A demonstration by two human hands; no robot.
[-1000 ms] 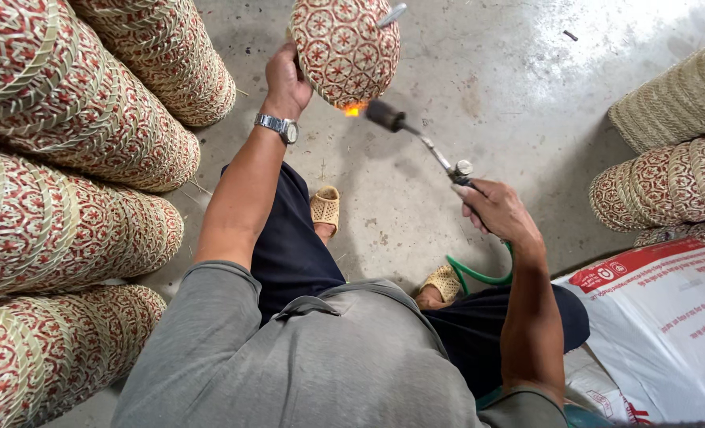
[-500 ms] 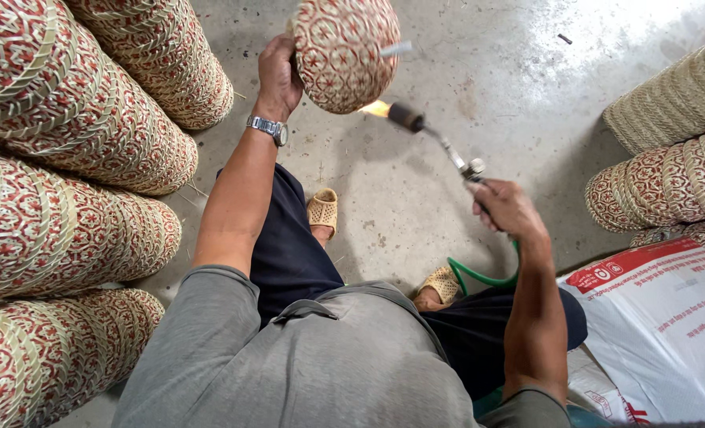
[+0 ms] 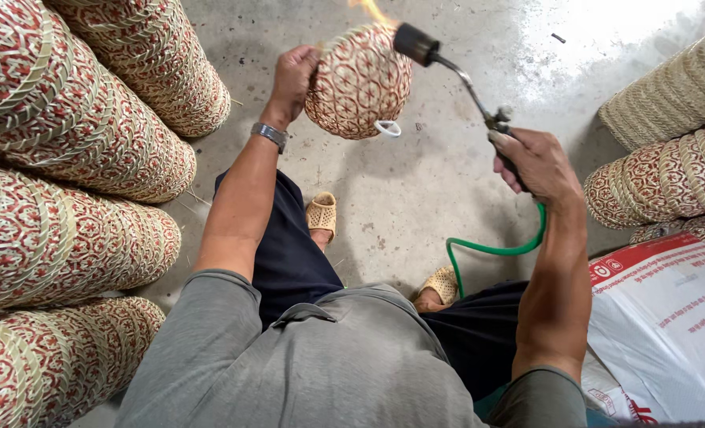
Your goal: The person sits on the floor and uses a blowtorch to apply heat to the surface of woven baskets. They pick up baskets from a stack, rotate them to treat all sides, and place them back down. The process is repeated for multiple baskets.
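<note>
My left hand (image 3: 295, 78) grips the edge of a round woven basket (image 3: 359, 81) with a red and cream pattern, held up in front of me. A small white loop hangs from its lower right side. My right hand (image 3: 531, 161) is closed around the handle of a gas torch (image 3: 447, 67). The torch's dark nozzle sits at the basket's upper right, and an orange flame (image 3: 371, 10) runs over the top of the basket. A green hose (image 3: 491, 247) trails from the torch down past my knee.
Stacks of the same patterned baskets (image 3: 75, 182) lie on their sides at my left. More woven baskets (image 3: 669, 158) pile up at the right, above a white printed sack (image 3: 669, 325). I sit over a concrete floor (image 3: 416, 198), in tan sandals (image 3: 322, 214).
The torch has swung from under the basket up to its top right. The basket has turned in my left hand and the flame now plays along its upper edge.
</note>
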